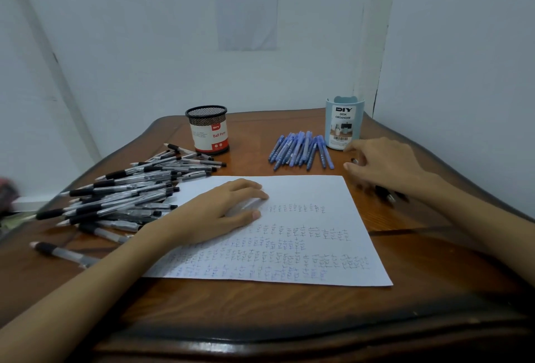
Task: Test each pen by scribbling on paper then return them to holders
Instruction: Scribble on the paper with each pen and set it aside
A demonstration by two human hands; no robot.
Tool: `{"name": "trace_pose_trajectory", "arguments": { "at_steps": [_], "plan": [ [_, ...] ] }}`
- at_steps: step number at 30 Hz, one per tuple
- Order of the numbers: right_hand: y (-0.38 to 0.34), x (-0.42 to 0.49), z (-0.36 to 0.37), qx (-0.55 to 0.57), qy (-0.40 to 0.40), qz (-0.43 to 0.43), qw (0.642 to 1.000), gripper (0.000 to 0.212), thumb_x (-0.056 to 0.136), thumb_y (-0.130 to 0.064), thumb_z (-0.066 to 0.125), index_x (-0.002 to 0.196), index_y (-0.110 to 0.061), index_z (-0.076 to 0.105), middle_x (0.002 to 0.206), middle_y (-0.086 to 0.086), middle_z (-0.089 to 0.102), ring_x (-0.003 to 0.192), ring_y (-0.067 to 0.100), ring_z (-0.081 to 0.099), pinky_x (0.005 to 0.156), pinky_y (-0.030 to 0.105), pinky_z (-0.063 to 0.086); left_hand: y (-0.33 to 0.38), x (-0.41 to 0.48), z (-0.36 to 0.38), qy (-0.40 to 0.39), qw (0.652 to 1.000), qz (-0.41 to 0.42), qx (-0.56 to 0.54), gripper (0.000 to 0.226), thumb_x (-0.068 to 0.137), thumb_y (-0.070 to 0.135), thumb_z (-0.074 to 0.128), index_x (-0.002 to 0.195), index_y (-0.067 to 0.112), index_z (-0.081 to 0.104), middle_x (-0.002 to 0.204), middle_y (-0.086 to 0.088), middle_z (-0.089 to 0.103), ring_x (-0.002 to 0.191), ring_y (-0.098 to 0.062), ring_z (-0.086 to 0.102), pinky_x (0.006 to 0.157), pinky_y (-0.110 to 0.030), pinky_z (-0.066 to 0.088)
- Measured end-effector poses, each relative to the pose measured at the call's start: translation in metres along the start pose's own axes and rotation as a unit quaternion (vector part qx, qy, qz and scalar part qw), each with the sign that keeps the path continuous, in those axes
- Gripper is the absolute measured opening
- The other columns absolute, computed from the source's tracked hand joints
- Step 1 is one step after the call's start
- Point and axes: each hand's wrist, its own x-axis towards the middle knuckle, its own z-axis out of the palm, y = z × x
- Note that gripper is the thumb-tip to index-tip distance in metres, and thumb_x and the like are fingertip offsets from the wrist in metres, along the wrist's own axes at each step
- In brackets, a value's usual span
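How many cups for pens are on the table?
2. A black mesh cup stands at the back beside the black pens; a light blue cup stands back right, next to the blue pens.

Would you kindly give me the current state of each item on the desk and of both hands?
Mesh holder: upright, no pens visible inside.
Blue organizer: upright, no pens visible inside.
Black pens: loose heap on the table.
Blue pens: lying bunched beside the organizer.
Paper: flat, largely covered in scribbles.
Left hand: flat on the paper, empty.
Right hand: blurred, grip unclear.
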Motion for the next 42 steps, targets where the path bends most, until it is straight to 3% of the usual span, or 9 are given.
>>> {"name": "trace_pose_trajectory", "arguments": {
  "at_steps": [3, 7, 15, 20, 29, 33, 37, 40, 42],
  "plan": [
    [-0.022, 0.003, -0.002, 0.06, 0.016, -0.051, 0.997, 0.034, 0.092, -0.037, 0.053, 0.124, -0.026, 0.055, 0.12, 0.002, 0.06, 0.109, 0.019, 0.054, 0.076, 0.028, 0.045, -0.002, -0.005, -0.009, 0.044, 0.997, -0.038, 0.049, 0.045, 0.094, 0.048, 0.04, 0.136, 0.034, 0.042, 0.145, 0.014, 0.033, 0.126, -0.003, 0.037, 0.104, -0.026, 0.037],
    [-0.074, 0.023, 0.003, 0.13, 0.012, -0.154, 0.979, 0.027, 0.091, -0.029, 0.055, 0.117, -0.023, 0.062, 0.1, 0.0, 0.062, 0.083, 0.01, 0.048, 0.068, 0.026, 0.038, -0.024, -0.011, -0.036, 0.107, 0.983, -0.099, 0.107, 0.043, 0.095, 0.041, 0.045, 0.135, 0.027, 0.045, 0.143, 0.006, 0.039, 0.125, -0.01, 0.041, 0.1, -0.027, 0.038],
    [-0.212, 0.068, 0.037, 0.204, -0.02, -0.255, 0.945, 0.026, 0.088, -0.021, 0.057, 0.113, -0.017, 0.062, 0.108, 0.006, 0.057, 0.1, 0.021, 0.052, 0.072, 0.03, 0.042, -0.097, -0.086, -0.069, 0.167, 0.948, -0.26, 0.079, 0.038, 0.094, 0.029, 0.052, 0.128, 0.012, 0.053, 0.131, -0.01, 0.05, 0.119, -0.025, 0.047, 0.099, -0.032, 0.034],
    [-0.242, 0.072, 0.06, 0.25, -0.019, -0.248, 0.936, 0.016, 0.089, -0.026, 0.06, 0.098, -0.013, 0.064, 0.105, 0.006, 0.057, 0.095, 0.021, 0.053, 0.083, 0.039, 0.05, -0.114, -0.127, -0.055, 0.157, 0.938, -0.31, 0.01, 0.042, 0.098, 0.029, 0.042, 0.138, 0.016, 0.043, 0.139, -0.008, 0.046, 0.126, -0.021, 0.042, 0.096, -0.019, 0.026],
    [-0.224, 0.079, 0.04, 0.435, -0.086, -0.168, 0.881, 0.014, 0.08, -0.025, 0.072, 0.091, -0.017, 0.07, 0.082, -0.006, 0.065, 0.073, 0.003, 0.055, 0.073, 0.023, 0.044, -0.122, -0.121, -0.053, 0.153, 0.932, -0.328, 0.016, 0.044, 0.097, 0.032, 0.043, 0.138, 0.016, 0.04, 0.138, -0.011, 0.046, 0.124, -0.023, 0.044, 0.099, -0.026, 0.03],
    [-0.21, 0.076, 0.02, 0.58, -0.091, -0.096, 0.804, 0.015, 0.083, -0.021, 0.07, 0.096, -0.013, 0.069, 0.079, -0.007, 0.064, 0.072, -0.001, 0.055, 0.059, 0.005, 0.041, -0.117, -0.119, -0.056, 0.154, 0.931, -0.33, 0.027, 0.043, 0.097, 0.031, 0.044, 0.137, 0.016, 0.042, 0.139, -0.01, 0.042, 0.124, -0.024, 0.043, 0.102, -0.029, 0.03],
    [-0.185, 0.072, 0.011, 0.671, -0.064, -0.031, 0.738, 0.002, 0.087, -0.014, 0.065, 0.089, -0.016, 0.065, 0.077, -0.004, 0.067, 0.065, -0.001, 0.061, 0.056, 0.007, 0.043, -0.103, -0.109, -0.059, 0.17, 0.937, -0.296, 0.07, 0.043, 0.096, 0.033, 0.046, 0.136, 0.018, 0.044, 0.14, -0.009, 0.041, 0.126, -0.024, 0.043, 0.106, -0.038, 0.034],
    [-0.156, 0.072, 0.004, 0.758, -0.02, 0.054, 0.65, 0.017, 0.094, -0.013, 0.052, 0.079, -0.02, 0.053, 0.062, -0.009, 0.069, 0.056, 0.001, 0.064, 0.06, 0.019, 0.043, -0.078, -0.088, -0.058, 0.18, 0.953, -0.229, 0.083, 0.042, 0.097, 0.033, 0.046, 0.136, 0.019, 0.044, 0.141, -0.006, 0.04, 0.128, -0.021, 0.041, 0.107, -0.038, 0.034],
    [-0.131, 0.069, -0.001, 0.775, -0.009, 0.089, 0.625, 0.018, 0.098, -0.015, 0.042, 0.081, -0.02, 0.046, 0.064, -0.006, 0.071, 0.061, 0.01, 0.068, 0.065, 0.025, 0.048, -0.057, -0.068, -0.056, 0.164, 0.966, -0.182, 0.085, 0.042, 0.097, 0.033, 0.044, 0.137, 0.02, 0.042, 0.144, -0.003, 0.038, 0.13, -0.018, 0.038, 0.109, -0.039, 0.032]
  ]
}}
